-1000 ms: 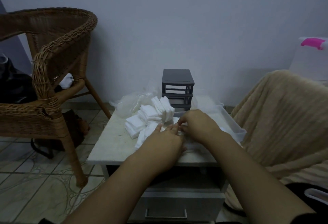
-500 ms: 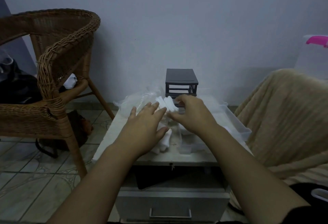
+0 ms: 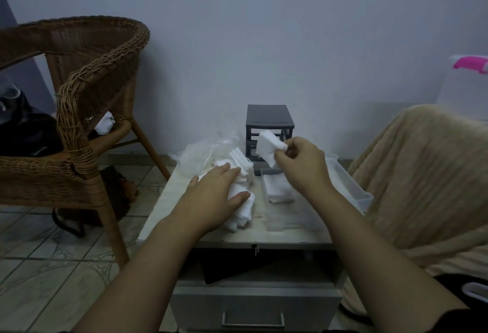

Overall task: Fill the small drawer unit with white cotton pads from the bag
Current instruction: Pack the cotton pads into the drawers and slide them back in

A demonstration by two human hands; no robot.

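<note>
A small dark grey drawer unit (image 3: pixel 268 118) stands at the back of the low table (image 3: pixel 158 206). My right hand (image 3: pixel 301 163) holds a few white cotton pads (image 3: pixel 268 145) in the air just in front of the unit. My left hand (image 3: pixel 214 195) lies flat, fingers spread, on a pile of white cotton pads (image 3: pixel 243 208) on the table. A clear plastic bag (image 3: pixel 208 153) lies crumpled behind the pile. A clear drawer (image 3: pixel 277 190) sits on the table under my right hand with pads inside.
A wicker chair (image 3: pixel 79 110) stands left of the table. A seat under a beige blanket (image 3: pixel 422 179) is at the right. A clear plastic bin (image 3: pixel 351 187) sits at the table's right edge. Below the tabletop is a grey drawer with a metal handle (image 3: pixel 253 322).
My right hand has lifted a few pads up from the pile toward the drawer unit. My left hand has settled flat on the pile.
</note>
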